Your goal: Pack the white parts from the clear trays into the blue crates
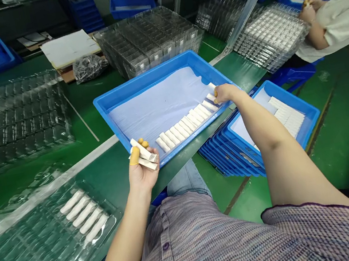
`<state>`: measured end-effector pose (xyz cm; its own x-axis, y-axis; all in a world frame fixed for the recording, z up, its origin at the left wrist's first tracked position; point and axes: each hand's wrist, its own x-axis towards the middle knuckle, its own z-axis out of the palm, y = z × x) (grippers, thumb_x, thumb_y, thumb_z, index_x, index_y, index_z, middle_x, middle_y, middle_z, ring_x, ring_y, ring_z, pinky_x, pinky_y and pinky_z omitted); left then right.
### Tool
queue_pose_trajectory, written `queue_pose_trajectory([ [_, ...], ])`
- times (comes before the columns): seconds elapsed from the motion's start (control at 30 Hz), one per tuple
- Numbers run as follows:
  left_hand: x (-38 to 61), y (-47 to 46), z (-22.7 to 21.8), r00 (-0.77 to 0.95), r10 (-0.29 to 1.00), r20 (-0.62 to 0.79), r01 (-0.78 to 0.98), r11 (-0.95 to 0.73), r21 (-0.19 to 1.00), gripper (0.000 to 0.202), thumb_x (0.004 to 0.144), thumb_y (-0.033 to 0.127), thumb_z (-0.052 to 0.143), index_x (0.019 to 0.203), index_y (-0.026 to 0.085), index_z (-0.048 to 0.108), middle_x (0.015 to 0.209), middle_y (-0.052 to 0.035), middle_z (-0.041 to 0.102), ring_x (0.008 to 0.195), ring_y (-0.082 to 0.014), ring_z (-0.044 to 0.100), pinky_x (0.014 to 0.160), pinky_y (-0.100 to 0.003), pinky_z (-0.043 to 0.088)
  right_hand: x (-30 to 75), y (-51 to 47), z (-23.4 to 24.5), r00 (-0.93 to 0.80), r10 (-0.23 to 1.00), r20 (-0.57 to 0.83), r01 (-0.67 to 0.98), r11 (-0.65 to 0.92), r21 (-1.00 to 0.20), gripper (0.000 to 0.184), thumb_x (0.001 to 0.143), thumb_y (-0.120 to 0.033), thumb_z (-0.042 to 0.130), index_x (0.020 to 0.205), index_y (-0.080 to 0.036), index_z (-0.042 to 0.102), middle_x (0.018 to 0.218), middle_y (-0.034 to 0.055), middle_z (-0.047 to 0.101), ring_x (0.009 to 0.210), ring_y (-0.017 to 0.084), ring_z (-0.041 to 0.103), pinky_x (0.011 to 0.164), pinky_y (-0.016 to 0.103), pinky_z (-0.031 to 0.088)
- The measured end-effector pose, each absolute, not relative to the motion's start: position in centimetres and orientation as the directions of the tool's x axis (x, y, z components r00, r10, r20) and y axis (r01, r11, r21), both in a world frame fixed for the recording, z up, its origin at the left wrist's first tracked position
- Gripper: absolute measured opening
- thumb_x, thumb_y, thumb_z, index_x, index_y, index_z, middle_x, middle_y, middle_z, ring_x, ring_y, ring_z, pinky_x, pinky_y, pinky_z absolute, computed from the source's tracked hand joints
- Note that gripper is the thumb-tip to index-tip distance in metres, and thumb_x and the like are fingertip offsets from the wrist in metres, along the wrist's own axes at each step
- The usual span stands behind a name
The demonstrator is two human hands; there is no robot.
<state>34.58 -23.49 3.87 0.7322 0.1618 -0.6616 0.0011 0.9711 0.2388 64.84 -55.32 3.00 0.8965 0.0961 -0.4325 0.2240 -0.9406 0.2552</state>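
A blue tray (148, 79) lined with a pale sheet lies in front of me. Along its near side runs a slanted row of small white sticks (184, 125). My left hand (143, 165), with yellow finger cots, is closed around several loose white sticks (144, 151) at the tray's near left corner. At the right end of the row, my right hand (225, 93) pinches a white stick (212, 97), partly covered by its fingers. A clear plastic blister tray (31, 259) at the lower left holds several white sticks (84, 214) in its end pockets.
Stacked clear trays (151, 38) stand behind the blue tray, with more clear trays (20, 117) to the left. A stack of blue trays (307, 118) sits low on my right. Farther right, another person's hands (310, 10) work beside clear trays. A metal post (253, 2) rises there.
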Motion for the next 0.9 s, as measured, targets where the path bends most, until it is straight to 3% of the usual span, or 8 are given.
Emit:
queue_pose_trajectory([
  [0.1,34.3,-23.0,3.5,0.756,0.184,-0.628,0.004,0.958,0.286,0.01,0.1,0.026,0.065,0.099,0.018,0.071,0.081,0.002,0.075,0.064,-0.0074,0.069,0.073,-0.022,0.061,64.4,-54.9,2.8,0.87,0.155,-0.468,0.281,-0.935,0.214,0.05,0.079,-0.032,0.077,0.127,-0.018,0.071,0.118,0.0108,0.078,0.105,0.029,0.073,0.077,0.03,0.054],
  [0.27,34.4,-22.9,3.2,0.769,0.202,-0.607,0.004,0.948,0.32,0.006,0.098,0.025,0.069,0.1,0.019,0.072,0.081,0.0025,0.075,0.065,-0.0072,0.068,0.076,-0.023,0.061,63.3,-53.5,1.6,0.84,0.136,-0.525,0.309,-0.915,0.258,0.06,0.078,-0.035,0.076,0.133,-0.013,0.067,0.123,0.0163,0.076,0.105,0.032,0.073,0.075,0.032,0.053],
  [0.53,34.1,-23.1,3.8,0.756,0.205,-0.622,-0.019,0.956,0.293,0.007,0.094,0.024,0.074,0.097,0.018,0.071,0.079,0.0024,0.074,0.062,-0.0079,0.067,0.072,-0.023,0.061,64.6,-54.5,3.4,0.807,0.112,-0.58,0.288,-0.932,0.221,0.042,0.085,-0.036,0.072,0.119,-0.01,0.073,0.106,0.0156,0.078,0.088,0.029,0.074,0.066,0.031,0.052],
  [0.6,34.2,-23.2,4.0,0.735,0.218,-0.643,-0.031,0.957,0.288,0.007,0.097,0.023,0.07,0.097,0.017,0.072,0.078,0.0018,0.073,0.06,-0.0082,0.066,0.071,-0.024,0.06,64.6,-54.3,3.3,0.795,0.106,-0.597,0.291,-0.931,0.222,0.044,0.083,-0.034,0.073,0.12,-0.01,0.073,0.109,0.0164,0.078,0.088,0.029,0.074,0.067,0.032,0.053],
  [0.8,34.3,-23.5,4.6,0.711,0.201,-0.674,-0.018,0.963,0.269,0.011,0.101,0.024,0.063,0.096,0.017,0.071,0.075,0.0015,0.072,0.058,-0.0081,0.065,0.069,-0.023,0.06,64.0,-52.2,1.5,0.811,0.06,-0.582,0.279,-0.914,0.295,0.058,0.076,-0.027,0.075,0.13,-0.006,0.068,0.127,0.0249,0.072,0.114,0.039,0.07,0.086,0.041,0.055],
  [0.9,34.1,-23.4,4.7,0.707,0.202,-0.677,-0.022,0.964,0.264,0.011,0.101,0.024,0.063,0.097,0.017,0.071,0.074,0.002,0.072,0.058,-0.0081,0.065,0.068,-0.024,0.06,64.2,-52.4,2.0,0.792,0.065,-0.608,0.278,-0.924,0.264,0.048,0.08,-0.028,0.07,0.122,-0.006,0.072,0.116,0.0227,0.075,0.103,0.036,0.073,0.082,0.039,0.055],
])
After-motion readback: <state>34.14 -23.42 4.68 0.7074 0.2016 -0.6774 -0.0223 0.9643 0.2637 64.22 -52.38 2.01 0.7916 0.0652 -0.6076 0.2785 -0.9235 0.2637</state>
